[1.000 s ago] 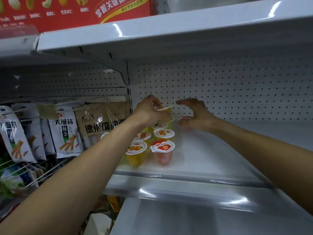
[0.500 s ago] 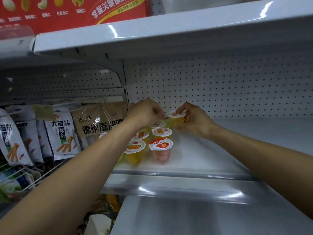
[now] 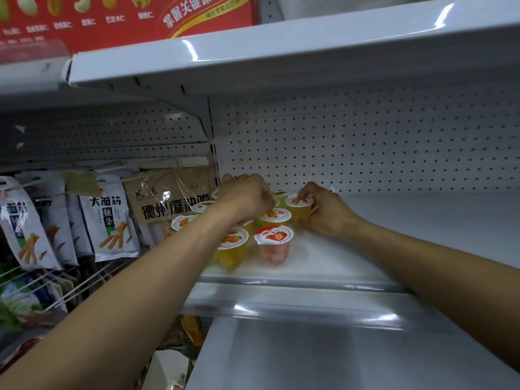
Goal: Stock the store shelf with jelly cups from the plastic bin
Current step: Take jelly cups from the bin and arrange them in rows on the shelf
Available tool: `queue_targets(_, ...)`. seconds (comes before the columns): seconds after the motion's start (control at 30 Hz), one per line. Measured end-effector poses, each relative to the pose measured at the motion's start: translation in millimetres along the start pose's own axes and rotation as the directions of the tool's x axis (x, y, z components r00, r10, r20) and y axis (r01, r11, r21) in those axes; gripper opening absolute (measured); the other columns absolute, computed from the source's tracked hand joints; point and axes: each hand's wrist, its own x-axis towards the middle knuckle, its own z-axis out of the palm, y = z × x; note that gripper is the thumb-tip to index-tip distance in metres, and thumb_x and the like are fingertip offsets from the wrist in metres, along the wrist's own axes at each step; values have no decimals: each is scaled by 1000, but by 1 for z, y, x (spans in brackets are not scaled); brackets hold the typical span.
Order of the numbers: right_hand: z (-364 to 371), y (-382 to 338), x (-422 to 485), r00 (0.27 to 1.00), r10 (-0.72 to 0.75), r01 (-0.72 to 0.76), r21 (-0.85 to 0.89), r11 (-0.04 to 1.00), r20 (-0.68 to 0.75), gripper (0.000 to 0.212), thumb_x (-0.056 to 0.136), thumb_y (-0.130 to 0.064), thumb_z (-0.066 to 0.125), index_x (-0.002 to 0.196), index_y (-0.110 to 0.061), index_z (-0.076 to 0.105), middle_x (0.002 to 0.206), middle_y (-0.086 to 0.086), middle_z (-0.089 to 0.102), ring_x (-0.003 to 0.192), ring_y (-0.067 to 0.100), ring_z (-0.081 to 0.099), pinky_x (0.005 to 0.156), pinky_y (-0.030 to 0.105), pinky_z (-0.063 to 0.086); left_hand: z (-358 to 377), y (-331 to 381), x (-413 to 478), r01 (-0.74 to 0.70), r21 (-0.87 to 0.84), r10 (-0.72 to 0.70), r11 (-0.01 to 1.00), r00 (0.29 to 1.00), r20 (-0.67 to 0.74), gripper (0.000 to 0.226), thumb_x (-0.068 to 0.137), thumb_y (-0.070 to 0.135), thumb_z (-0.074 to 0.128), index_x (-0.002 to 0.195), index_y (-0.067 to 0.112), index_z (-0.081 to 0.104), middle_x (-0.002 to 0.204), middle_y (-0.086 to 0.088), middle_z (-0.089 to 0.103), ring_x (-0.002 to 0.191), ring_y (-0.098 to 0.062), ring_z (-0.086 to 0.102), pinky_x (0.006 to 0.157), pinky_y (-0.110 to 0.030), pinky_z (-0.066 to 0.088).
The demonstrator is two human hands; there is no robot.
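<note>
**Surface and room.** Store aisle with white metal fixtures. At left, snack bags [image 3: 108,220] hang above a wire rack [image 3: 70,285], and a brown bag [image 3: 171,204] hangs next to the upright. A red carton [image 3: 126,21] printed with nuts stands on the upper shelf [image 3: 309,52]. Right of the upright, a perforated back panel [image 3: 365,142] rises behind the white shelf [image 3: 422,220]. A clear rail [image 3: 295,308] runs along the shelf's front edge.

**Containers.** The jelly cups stand upright in a cluster at the left end of the shelf, each sealed with a white printed lid.
- Leftmost cup [image 3: 183,222]: orange fruit on the lid, partly hidden behind the left forearm.
- Front orange cup [image 3: 232,249]: yellow jelly with fruit pieces.
- Strawberry cup [image 3: 274,243]: just beside the front orange cup, pink contents.
- Second orange cup [image 3: 275,216]: directly behind the strawberry cup.
- Green cup [image 3: 280,194]: at the back, mostly hidden.

**Hands.** The left hand [image 3: 244,197] hovers over the rear of the cluster with its knuckles toward the camera and its fingers curled under. Whether it holds anything cannot be told. The right hand [image 3: 323,212] grips a yellow jelly cup [image 3: 298,206] at the right rear edge of the cluster. Its fingers curl round the cup's side, and one fingertip rests on the lid rim. That cup is upright, just beside the second orange cup. Whether its base touches the shelf cannot be confirmed.
</note>
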Motion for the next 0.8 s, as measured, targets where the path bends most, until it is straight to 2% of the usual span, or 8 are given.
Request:
queue_targets(0.1,-9,-8,-8,999,29,-22,-188,982,33,52,79,-45,72,123,-30,48,125,3,58,106,24,58,85,35,52,-5,-1,-6,-18,-56,19,998,999,26,19,88,43,62,96,30,73,102,8,72,99,-18,62,97,-43,44)
queue_targets(0.17,-18,-17,-15,1000,15,-22,-364,931,-23,54,85,-43,65,133,-31,43,129,4,54,111,26,57,83,35,48,-13,-1,-14,-31,-124,31,992,1000,-2,18,88,41,64,100,30,72,105,8,72,100,-18,63,97,-46,46)
queue_targets(0.23,-28,-30,-27,994,-49,0,-428,904,-103,49,89,-37,60,135,-28,43,129,5,53,113,26,56,83,36,46,-21,0,-29,-48,-167,33,985,996,-88,22,88,41,64,106,29,70,105,8,71,99,-17,64,96,-44,47)
queue_targets(0.37,-37,-58,-58,967,-172,84,-398,914,-190,38,90,-32,57,127,-24,54,123,2,56,108,23,56,83,36,45,-35,5,-76,-105,-203,44,973,958,-284,28,89,43,64,113,30,65,98,12,68,91,-13,63,92,-42,48)
queue_targets(0.53,-28,-84,-104,926,-292,199,-348,916,-240,25,88,-33,58,112,-26,60,113,-3,60,99,20,59,82,40,48,-40,-5,-143,-143,-307,14,941,922,-386,31,88,39,67,117,32,62,98,17,60,81,-6,59,87,-43,51)
queue_targets(0.67,-6,-106,-144,876,-387,308,-280,909,-290,21,87,-30,57,105,-23,63,105,-4,62,91,19,59,74,34,46,-34,-24,-197,-117,-369,-23,922,935,-354,30,88,38,66,117,34,61,100,16,62,82,-3,60,77,-35,54)
queue_targets(0.8,43,-126,-196,891,-418,396,-150,906,-177,20,87,-26,56,105,-20,61,99,-6,55,82,13,52,67,40,50,-9,-50,-254,-43,-395,-65,918,964,-257,29,87,43,63,114,32,62,99,14,63,81,-5,60,74,-36,54)
